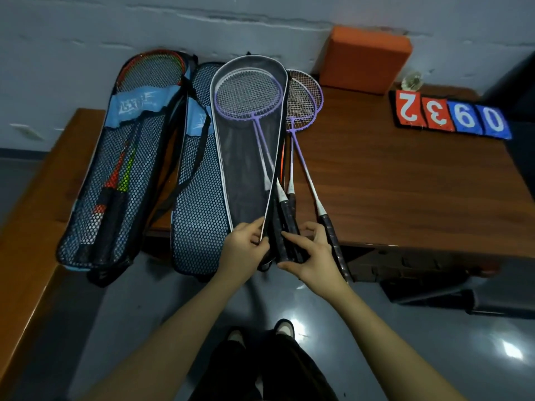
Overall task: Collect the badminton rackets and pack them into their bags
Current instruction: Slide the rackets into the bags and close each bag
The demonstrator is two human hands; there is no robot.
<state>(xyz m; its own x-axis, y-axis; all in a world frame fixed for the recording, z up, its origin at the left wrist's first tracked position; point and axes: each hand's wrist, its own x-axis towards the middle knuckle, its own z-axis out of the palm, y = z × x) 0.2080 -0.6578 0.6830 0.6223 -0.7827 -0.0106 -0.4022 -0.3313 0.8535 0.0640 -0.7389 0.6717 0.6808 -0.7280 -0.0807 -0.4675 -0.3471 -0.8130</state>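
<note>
A person stands at a wooden desk (405,183), seen from above, with both bare forearms reaching forward. The left hand (246,250) pinches the open bottom edge of a dark mesh racket bag with white trim (246,169), thumb and fingers (254,230) pressed on the rim. The right hand (312,253) is just beside it; its thumb and forefinger are spread either side of a bundle of black racket handles (285,227) that stick out of the bag's mouth, the other fingers loosely curled. Whether the right fingers actually grip the handles cannot be told.

Inside this bag, up and away from the fingers, lie two purple-framed rackets (249,94), their heads showing through the mesh. Right of the fingers, two more purple rackets (307,91) lie on the desk, partly under the bag; one black handle (333,235) hangs over the desk's near edge, just beside the right hand.

Left of the fingers lies a blue mesh bag (199,198), and farther left another blue mesh bag (115,169) holds red and green rackets (124,175). Both overhang the desk edge.

Far to the right, well apart from the hands, sit red and blue number cards (451,117) with a shuttlecock (412,81) behind them, and an orange block (366,62) leans against the wall. The person's dark trousers and shoes (283,328) show below on a glossy floor.
</note>
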